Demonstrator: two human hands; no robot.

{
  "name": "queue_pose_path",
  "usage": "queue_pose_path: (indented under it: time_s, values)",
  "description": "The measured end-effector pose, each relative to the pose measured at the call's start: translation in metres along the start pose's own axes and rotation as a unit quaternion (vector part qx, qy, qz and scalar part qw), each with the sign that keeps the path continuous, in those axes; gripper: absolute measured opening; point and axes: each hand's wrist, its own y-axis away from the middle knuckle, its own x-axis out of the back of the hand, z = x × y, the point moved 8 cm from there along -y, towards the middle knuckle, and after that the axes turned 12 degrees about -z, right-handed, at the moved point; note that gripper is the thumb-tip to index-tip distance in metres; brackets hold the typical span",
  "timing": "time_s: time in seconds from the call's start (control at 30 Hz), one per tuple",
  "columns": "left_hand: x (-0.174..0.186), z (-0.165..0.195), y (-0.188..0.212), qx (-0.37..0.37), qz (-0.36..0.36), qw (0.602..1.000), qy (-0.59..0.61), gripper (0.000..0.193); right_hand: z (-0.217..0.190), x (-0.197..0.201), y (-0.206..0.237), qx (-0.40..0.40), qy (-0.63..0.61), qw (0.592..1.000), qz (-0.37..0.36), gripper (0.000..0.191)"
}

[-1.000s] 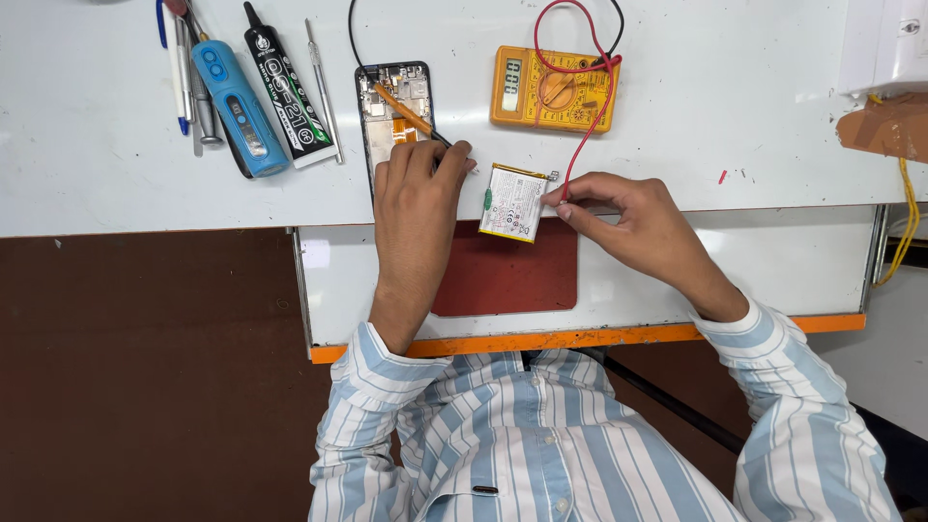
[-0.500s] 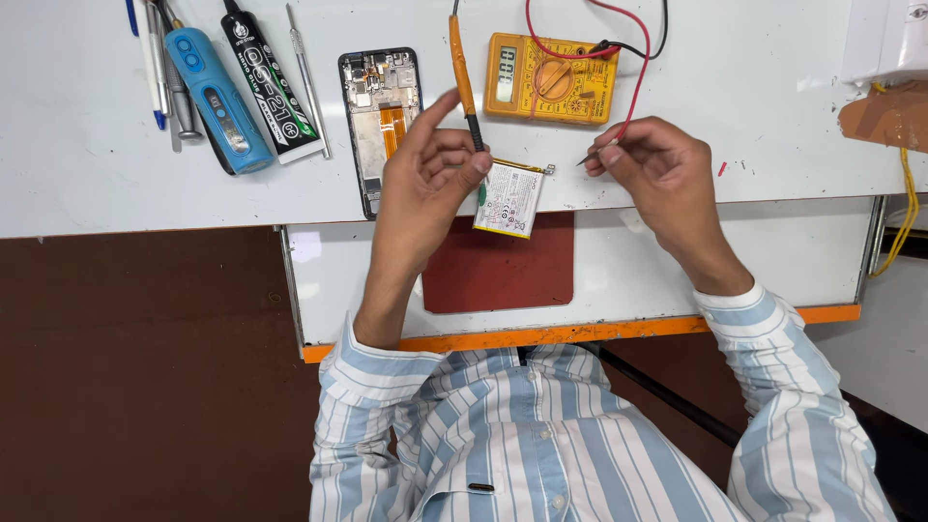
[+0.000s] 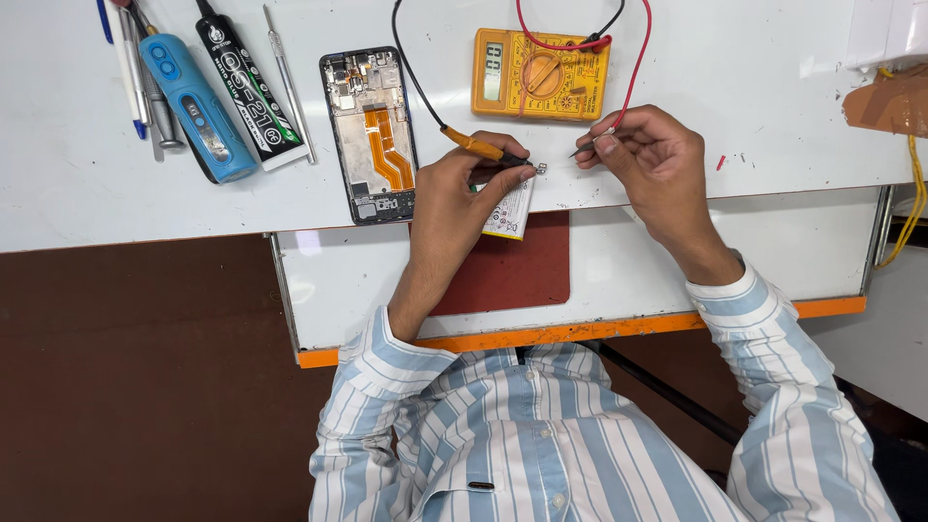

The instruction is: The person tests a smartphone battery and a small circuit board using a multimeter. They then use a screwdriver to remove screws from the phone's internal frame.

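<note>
Your left hand [image 3: 464,188] pins the phone battery [image 3: 509,206] at frame centre on the tabletop [image 3: 735,87], pinching the orange-handled probe [image 3: 480,147]. Your right hand [image 3: 648,159] pinches the red-lead probe [image 3: 592,145]. The battery looks light, stiff and puncture-prone: hold its edges. Its long axis runs up-down, connector up.

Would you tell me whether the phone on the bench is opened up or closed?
Opened: the phone lies flat with its back off, orange flex ribbon and boards exposed.
</note>
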Motion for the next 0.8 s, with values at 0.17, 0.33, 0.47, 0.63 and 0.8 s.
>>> queue_pose_path:
  time_s: [0.17, 0.33, 0.47, 0.63, 0.8]
  values:
    - [-0.002, 0.004, 0.000, -0.014, 0.000, 0.998, -0.065, 0.019, 0.000, 0.001, 0.000, 0.003, 0.011, 1.000, -0.003, 0.011]
    - [-0.001, 0.004, -0.001, -0.022, -0.007, 0.999, -0.049, 0.017, 0.001, 0.002, 0.000, 0.006, 0.011, 1.000, -0.006, 0.012]
    - [-0.003, 0.002, -0.002, -0.018, -0.013, 0.998, -0.050, 0.017, 0.004, 0.002, 0.001, 0.005, 0.000, 1.000, -0.006, 0.013]
    - [-0.003, 0.004, -0.002, -0.020, -0.014, 0.998, -0.055, 0.018, 0.003, 0.001, 0.001, 0.003, 0.018, 1.000, -0.009, 0.014]
    - [-0.003, 0.011, -0.002, -0.039, -0.017, 0.997, -0.059, 0.018, 0.003, 0.000, 0.000, 0.008, 0.012, 1.000, -0.014, 0.015]
